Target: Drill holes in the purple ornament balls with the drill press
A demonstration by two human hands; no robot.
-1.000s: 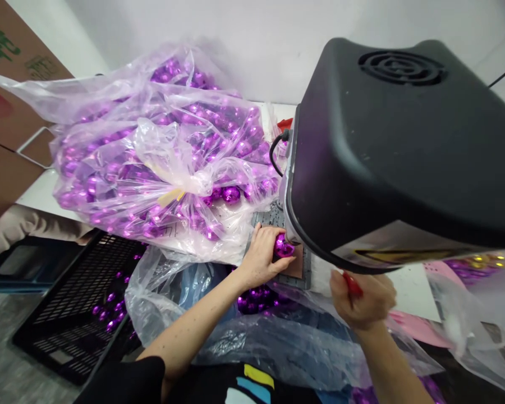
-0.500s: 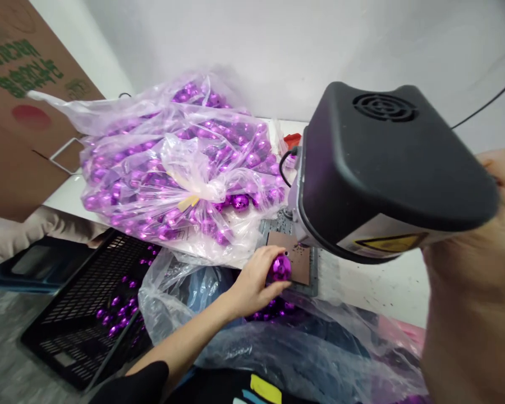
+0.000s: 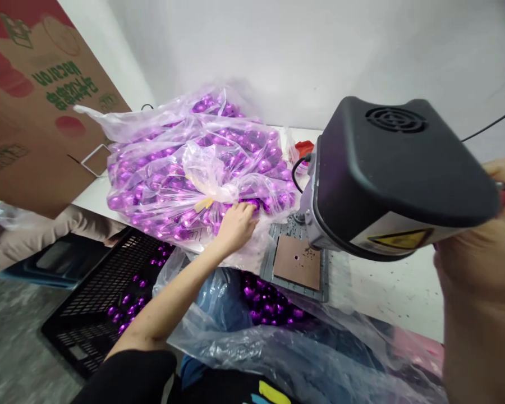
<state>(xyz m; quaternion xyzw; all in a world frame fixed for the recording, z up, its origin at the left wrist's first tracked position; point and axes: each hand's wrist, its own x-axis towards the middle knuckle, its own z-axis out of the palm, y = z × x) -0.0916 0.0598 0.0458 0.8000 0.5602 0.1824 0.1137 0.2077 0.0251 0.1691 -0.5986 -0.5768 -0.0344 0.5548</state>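
My left hand (image 3: 238,225) reaches to the opening of a clear plastic bag (image 3: 160,163) full of shiny purple balls. Its fingers are curled at a purple ball (image 3: 251,203) by the knotted part of the bag. On the right, my right hand (image 3: 483,247) is wrapped round the side of a black bench drill press (image 3: 408,168); the handle it grips is mostly hidden. Under the drill head, a brown board (image 3: 292,269) with a small hole lies on the grey slotted base (image 3: 323,289), with dark shavings on it.
More purple balls (image 3: 269,300) lie in an open plastic bag (image 3: 278,348) at the table edge. A black crate (image 3: 79,325) with purple balls stands lower left. A printed cardboard box (image 3: 37,129) is at left, near another person's sleeve (image 3: 33,241). A red item (image 3: 304,148) lies behind the drill.
My left hand has left the brown board, where it held a purple ball, and moved left to the bag. That ball is gone from the board. My right hand stays at the drill press.
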